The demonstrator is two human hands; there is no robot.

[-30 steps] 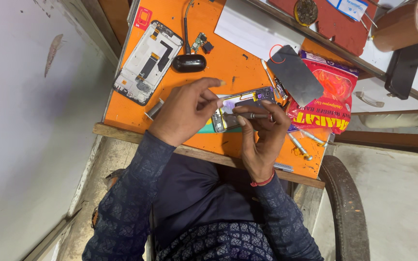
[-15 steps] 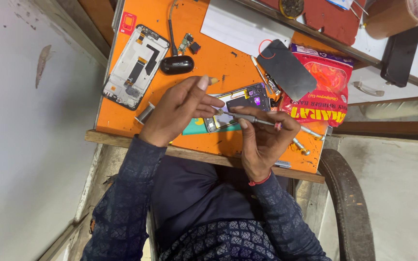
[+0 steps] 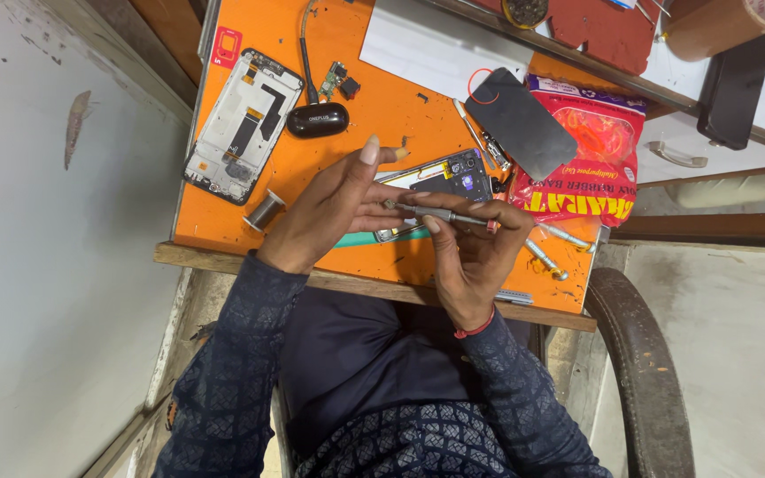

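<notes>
Since the earlier frame the left hand (image 3: 334,208) has opened a little, its forefinger now stretched out above the opened phone (image 3: 440,181), and the screwdriver (image 3: 440,213) has turned to lie nearly flat across the fingers. The right hand (image 3: 475,252) pinches the screwdriver with narrow fingers near its tail, while the left fingertips touch its tip; I cannot tell if they hold a small screw. The phone lies on the orange mat (image 3: 360,97), just beyond both hands, beside a dark back cover (image 3: 520,124). To do this well, I judge the tip should be kept steady and low over the mat, so no small part can fall.
</notes>
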